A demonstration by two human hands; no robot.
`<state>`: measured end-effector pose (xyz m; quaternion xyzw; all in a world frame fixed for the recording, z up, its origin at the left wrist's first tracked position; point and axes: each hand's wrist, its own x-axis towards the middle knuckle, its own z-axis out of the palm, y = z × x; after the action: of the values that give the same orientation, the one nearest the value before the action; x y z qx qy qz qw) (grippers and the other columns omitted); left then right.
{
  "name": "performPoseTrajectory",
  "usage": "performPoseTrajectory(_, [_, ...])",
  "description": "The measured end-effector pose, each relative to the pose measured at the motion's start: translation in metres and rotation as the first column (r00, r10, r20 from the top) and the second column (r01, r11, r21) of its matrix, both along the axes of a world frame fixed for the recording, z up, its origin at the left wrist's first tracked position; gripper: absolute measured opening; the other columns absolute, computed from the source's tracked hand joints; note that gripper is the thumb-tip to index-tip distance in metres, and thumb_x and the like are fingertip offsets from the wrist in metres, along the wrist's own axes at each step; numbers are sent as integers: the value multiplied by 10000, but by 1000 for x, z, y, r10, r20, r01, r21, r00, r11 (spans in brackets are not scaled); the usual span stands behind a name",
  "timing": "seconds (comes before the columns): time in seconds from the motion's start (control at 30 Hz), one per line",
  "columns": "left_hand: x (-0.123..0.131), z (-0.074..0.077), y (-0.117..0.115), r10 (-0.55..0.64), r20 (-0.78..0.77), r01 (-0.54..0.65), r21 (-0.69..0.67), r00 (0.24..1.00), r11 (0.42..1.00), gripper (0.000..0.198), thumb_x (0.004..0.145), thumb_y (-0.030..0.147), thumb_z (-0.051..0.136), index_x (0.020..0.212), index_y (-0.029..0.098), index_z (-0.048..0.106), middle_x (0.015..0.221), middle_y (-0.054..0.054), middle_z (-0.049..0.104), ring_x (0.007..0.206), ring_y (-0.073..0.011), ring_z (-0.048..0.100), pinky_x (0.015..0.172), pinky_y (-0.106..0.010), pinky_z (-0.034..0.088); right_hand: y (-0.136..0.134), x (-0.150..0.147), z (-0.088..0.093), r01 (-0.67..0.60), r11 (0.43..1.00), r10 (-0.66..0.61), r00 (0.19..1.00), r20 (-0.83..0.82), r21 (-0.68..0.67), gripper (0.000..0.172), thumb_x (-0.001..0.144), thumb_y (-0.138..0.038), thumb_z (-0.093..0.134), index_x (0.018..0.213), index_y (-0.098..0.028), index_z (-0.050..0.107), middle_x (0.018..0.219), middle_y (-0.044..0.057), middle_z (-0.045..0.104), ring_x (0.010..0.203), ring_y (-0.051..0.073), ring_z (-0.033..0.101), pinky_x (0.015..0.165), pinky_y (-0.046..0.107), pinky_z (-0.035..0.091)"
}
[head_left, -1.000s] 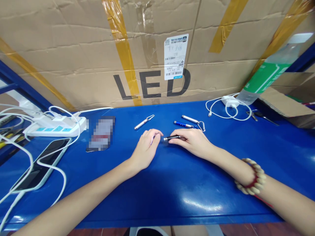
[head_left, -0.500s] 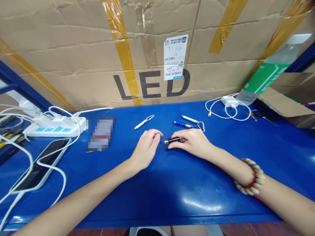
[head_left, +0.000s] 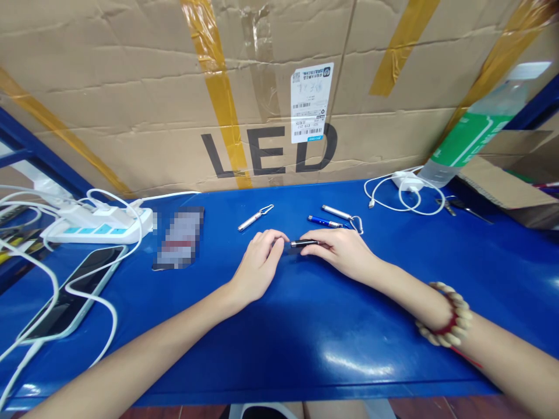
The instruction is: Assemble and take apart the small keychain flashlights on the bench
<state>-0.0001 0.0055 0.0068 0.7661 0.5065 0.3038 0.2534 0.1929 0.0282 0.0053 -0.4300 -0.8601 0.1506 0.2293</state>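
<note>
My right hand pinches a black keychain penlight between thumb and fingers; its silver tip points left and its rear end is hidden in the hand. My left hand rests on the blue table, fingers loosely curved, thumb a little apart from the forefinger, nothing seen in it. Its fingertips are right beside the black penlight's tip. Beyond it lies a silver penlight with a carabiner clip. Past my right hand lie a blue penlight and another silver penlight, close together, with clips.
A large cardboard box walls off the back. On the left are a white power strip with cables, a phone and a blurred-out phone-like slab. A white charger, a bottle and keys stand or lie at right.
The black penlight's tip has swung slightly up and left, and the penlight now lies more level, nearer my left fingertips. My left hand stays where it was.
</note>
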Motion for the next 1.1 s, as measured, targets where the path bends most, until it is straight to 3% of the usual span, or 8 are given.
performPoseTrajectory(0.17, [0, -1, 0, 10, -13, -10, -2, 1000, 1000, 252, 921, 305, 289, 925, 217, 525, 938, -18, 591, 933, -180, 506, 869, -337, 381, -1, 0, -1, 7, 1000, -8, 1000, 27, 27, 316, 922, -378, 349, 935, -256, 640, 946, -20, 677, 842, 141, 625, 692, 241, 430])
performPoseTrajectory(0.33, [-2, -1, 1, 145, -72, -140, 71, 987, 988, 222, 911, 303, 317, 952, 228, 522, 1038, -23, 586, 1043, -197, 486, 944, -394, 330, -2, 0, -1, 26, 995, -34, 995, 90, 92, 304, 914, -382, 365, 967, -268, 642, 986, -7, 664, 922, 152, 609, 719, 244, 445])
performPoseTrajectory(0.5, [-2, -4, 2, 197, -163, -175, 140, 967, 974, 281, 878, 254, 379, 1134, 251, 494, 1375, -54, 381, 1315, -243, 252, 1033, -471, 223, 1, 3, -2, 102, 966, -149, 970, 190, 238, 274, 879, -393, 442, 963, -254, 662, 987, 37, 654, 966, 207, 585, 731, 288, 448])
performPoseTrajectory(0.63, [-3, -9, 4, 277, -204, -265, 86, 939, 960, 455, 837, 243, 438, 1289, 229, 385, 1453, -108, 232, 1356, -310, 106, 1032, -534, 188, 7, 9, -6, 162, 936, -229, 955, 189, 314, 231, 861, -340, 488, 972, -239, 664, 955, 62, 640, 983, 235, 559, 748, 327, 439])
performPoseTrajectory(0.83, [-3, -8, 5, 312, -224, -298, 92, 923, 950, 411, 810, 267, 477, 1217, 222, 449, 1381, -119, 331, 1287, -296, 256, 1009, -526, 236, 9, 11, -9, 248, 919, -305, 940, 153, 308, 229, 847, -190, 490, 1005, -248, 645, 1009, 69, 597, 952, 233, 536, 752, 353, 425])
performPoseTrajectory(1.1, [-3, -10, 6, 341, -212, -328, 96, 916, 940, 325, 845, 305, 446, 1163, 245, 472, 1334, -81, 389, 1263, -251, 285, 1005, -464, 250, 8, 10, -8, 245, 922, -292, 949, 122, 300, 227, 827, -165, 498, 992, -239, 636, 993, 56, 597, 956, 218, 536, 771, 335, 417])
